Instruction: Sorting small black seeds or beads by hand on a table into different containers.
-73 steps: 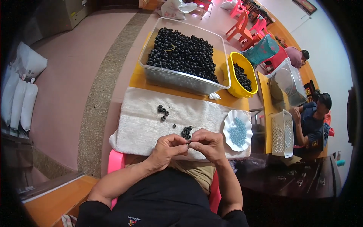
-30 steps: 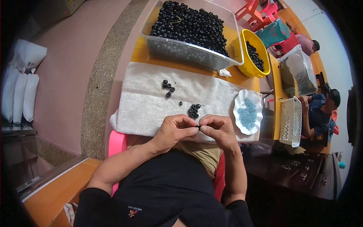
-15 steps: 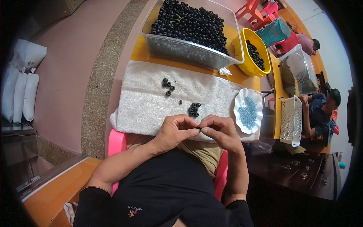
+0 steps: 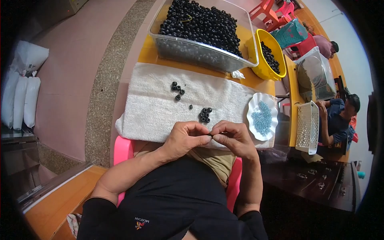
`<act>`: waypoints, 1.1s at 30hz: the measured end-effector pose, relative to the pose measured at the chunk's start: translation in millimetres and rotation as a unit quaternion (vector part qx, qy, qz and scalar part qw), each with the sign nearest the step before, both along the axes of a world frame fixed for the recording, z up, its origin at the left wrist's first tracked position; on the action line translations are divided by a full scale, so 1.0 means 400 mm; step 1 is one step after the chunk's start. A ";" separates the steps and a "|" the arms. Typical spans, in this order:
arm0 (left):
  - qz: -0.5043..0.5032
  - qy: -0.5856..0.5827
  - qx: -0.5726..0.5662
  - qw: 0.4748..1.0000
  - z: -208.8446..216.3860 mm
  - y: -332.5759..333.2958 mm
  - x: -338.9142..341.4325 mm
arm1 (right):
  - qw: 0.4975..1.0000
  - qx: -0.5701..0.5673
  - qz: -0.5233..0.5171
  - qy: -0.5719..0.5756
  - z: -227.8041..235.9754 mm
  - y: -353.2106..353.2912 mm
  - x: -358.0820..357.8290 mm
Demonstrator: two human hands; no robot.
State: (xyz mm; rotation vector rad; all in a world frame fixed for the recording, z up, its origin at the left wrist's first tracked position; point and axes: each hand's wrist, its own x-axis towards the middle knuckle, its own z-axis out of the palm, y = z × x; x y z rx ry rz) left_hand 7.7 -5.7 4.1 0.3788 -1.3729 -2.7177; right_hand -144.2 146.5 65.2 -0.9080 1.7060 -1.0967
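My left hand (image 4: 183,138) and my right hand (image 4: 235,141) meet over the front edge of a white towel (image 4: 156,116). Thumbs and fingertips of both are closed in a pinch around one small black piece (image 4: 211,135), mostly covered by the fingers. Just beyond them lies a tight cluster of round black hollow pieces (image 4: 205,116). A looser group of the same black pieces (image 4: 178,91) rests farther left, and a single tiny black part (image 4: 191,107) lies between. Right of my hands, a white scalloped dish (image 4: 251,107) holds pale blue clear beads (image 4: 262,119).
A clear plastic bin (image 4: 192,54) full of black pieces stands at the back, beside a yellow basin (image 4: 258,71) holding more. A crumpled white tissue (image 4: 238,75) lies near them. At right are a white perforated basket (image 4: 307,128) and a seated person (image 4: 338,120).
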 end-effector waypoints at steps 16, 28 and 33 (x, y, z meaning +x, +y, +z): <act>0.012 -0.008 0.056 0.998 -0.002 0.000 -0.002 | 0.979 -0.095 -0.056 0.172 -0.041 -0.006 0.036; 0.037 -0.016 0.094 0.995 -0.015 0.003 -0.006 | 0.820 -0.246 -0.109 0.505 -0.079 -0.020 0.104; 0.053 -0.026 0.104 0.993 0.000 0.003 -0.006 | 0.813 -0.225 -0.114 0.525 -0.076 -0.019 0.128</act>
